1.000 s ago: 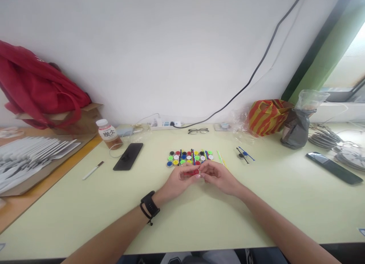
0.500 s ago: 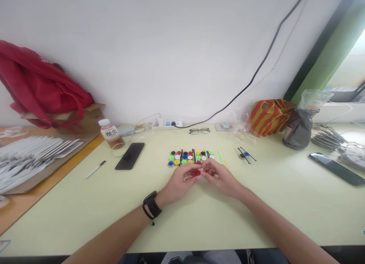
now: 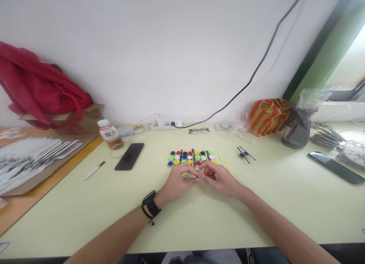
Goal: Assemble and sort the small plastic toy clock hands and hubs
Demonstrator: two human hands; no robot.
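Note:
My left hand [image 3: 178, 182] pinches a small red plastic piece [image 3: 196, 177] between thumb and fingertips, with a thin red stick reaching left from it. My right hand [image 3: 222, 181] meets it from the other side, its thumb and fingertips closed at the piece's right edge. The fingers partly hide the piece, now seen nearly edge-on. Just beyond the hands lie several small coloured discs [image 3: 176, 162] in rows, with thin coloured sticks [image 3: 193, 155] laid among them. Yellow and green sticks [image 3: 222, 159] lie to the right of the rows.
Farther right are a black and a blue stick with a dark disc [image 3: 242, 155]. Glasses [image 3: 199, 131] and a power strip [image 3: 166, 124] lie by the wall. At left are a dark phone [image 3: 129, 156], pen [image 3: 95, 170] and bottle [image 3: 110, 134]; another phone [image 3: 336, 167] lies far right.
The red piece has turned between my fingers, from showing its round face to nearly edge-on. Both hands stay in almost the same place.

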